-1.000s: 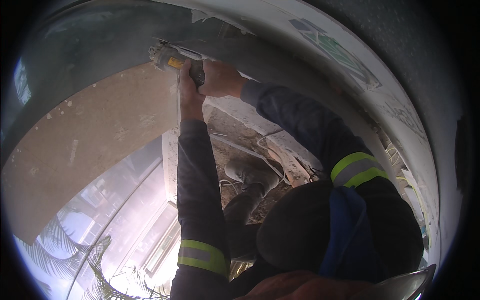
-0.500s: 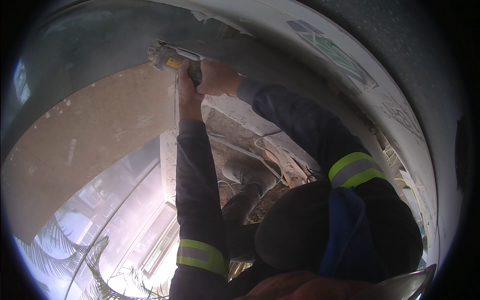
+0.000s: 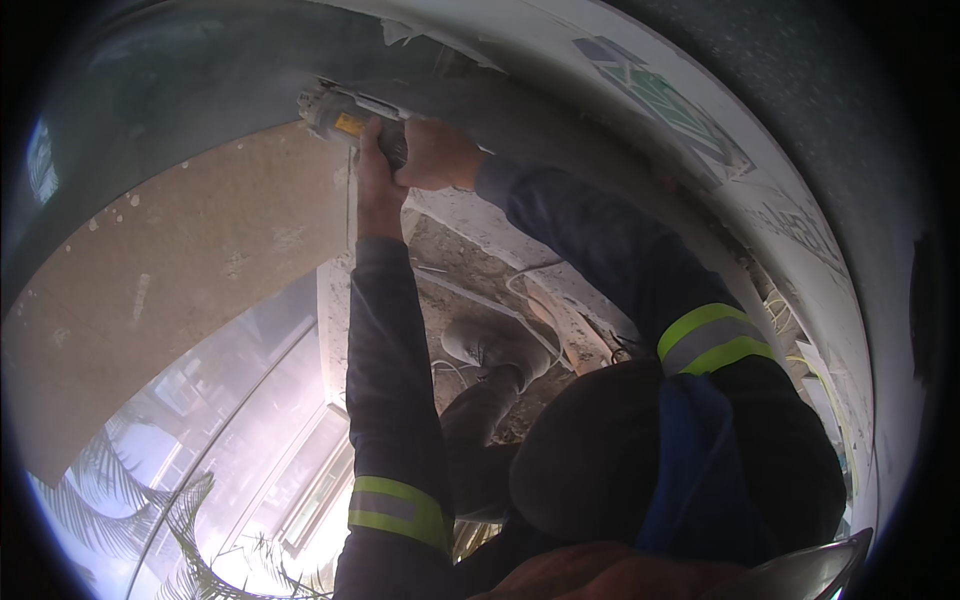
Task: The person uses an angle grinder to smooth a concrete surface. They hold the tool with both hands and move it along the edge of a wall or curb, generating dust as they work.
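Held out at the upper left is an angle grinder (image 3: 348, 122), grey and dark with a yellow label, its head against the dark wall surface above a tan board (image 3: 190, 225). My left hand (image 3: 379, 195) is closed on its body from below, thumb up along the side. Wrapped round the rear of the tool is my right hand (image 3: 440, 155), touching the left. Pale dust hazes the area by the tool's head, so its disc cannot be made out.
My boot (image 3: 490, 340) stands on rubble-strewn ground (image 3: 440, 245) with a pale cable (image 3: 480, 298). A white panel with a green picture (image 3: 660, 105) curves along the right. Palm fronds (image 3: 190, 510) and a bright glass surface (image 3: 265, 400) lie at lower left.
The grinder has barely shifted, a few pixels to the right. My left forearm has moved slightly left. Both hands keep their hold.
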`<state>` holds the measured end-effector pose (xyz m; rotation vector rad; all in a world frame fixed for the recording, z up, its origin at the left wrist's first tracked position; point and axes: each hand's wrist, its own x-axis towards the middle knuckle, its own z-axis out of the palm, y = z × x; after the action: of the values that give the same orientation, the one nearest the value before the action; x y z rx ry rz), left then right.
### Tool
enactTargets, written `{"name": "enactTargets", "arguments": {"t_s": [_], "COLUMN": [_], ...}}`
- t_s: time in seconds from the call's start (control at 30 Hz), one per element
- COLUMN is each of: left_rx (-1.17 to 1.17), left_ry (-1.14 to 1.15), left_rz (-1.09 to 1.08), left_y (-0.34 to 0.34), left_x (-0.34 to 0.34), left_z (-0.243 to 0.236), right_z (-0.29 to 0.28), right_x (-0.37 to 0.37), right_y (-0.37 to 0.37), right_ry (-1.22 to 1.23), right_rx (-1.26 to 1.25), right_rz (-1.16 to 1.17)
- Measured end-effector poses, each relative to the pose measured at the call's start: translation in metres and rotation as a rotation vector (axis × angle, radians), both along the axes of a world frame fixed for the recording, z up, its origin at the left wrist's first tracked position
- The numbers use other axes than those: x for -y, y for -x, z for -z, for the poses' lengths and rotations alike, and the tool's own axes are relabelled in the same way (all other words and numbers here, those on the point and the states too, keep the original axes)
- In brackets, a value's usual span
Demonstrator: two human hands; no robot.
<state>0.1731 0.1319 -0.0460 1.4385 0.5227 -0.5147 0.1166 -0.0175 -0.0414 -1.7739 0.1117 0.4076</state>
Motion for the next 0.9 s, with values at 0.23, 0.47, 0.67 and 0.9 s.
{"name": "enactTargets", "arguments": {"t_s": [0.23,0.47,0.67,0.9], "left_rx": [0.028,0.035,0.015,0.002], "left_ry": [0.005,-0.023,-0.036,-0.012], "left_rz": [0.005,0.022,0.063,-0.039], "left_y": [0.014,0.003,-0.008,0.006], "left_x": [0.015,0.005,-0.002,0.013], "left_z": [-0.005,-0.002,0.003,-0.004], "right_z": [0.015,0.001,0.002,0.003], "right_x": [-0.001,0.002,-0.001,0.004], "right_y": [0.010,0.004,-0.003,0.002], "right_ry": [0.035,-0.015,-0.009,0.023], "right_rx": [0.064,0.013,0.009,-0.004], "right_rz": [0.049,0.039,0.076,0.005]}}
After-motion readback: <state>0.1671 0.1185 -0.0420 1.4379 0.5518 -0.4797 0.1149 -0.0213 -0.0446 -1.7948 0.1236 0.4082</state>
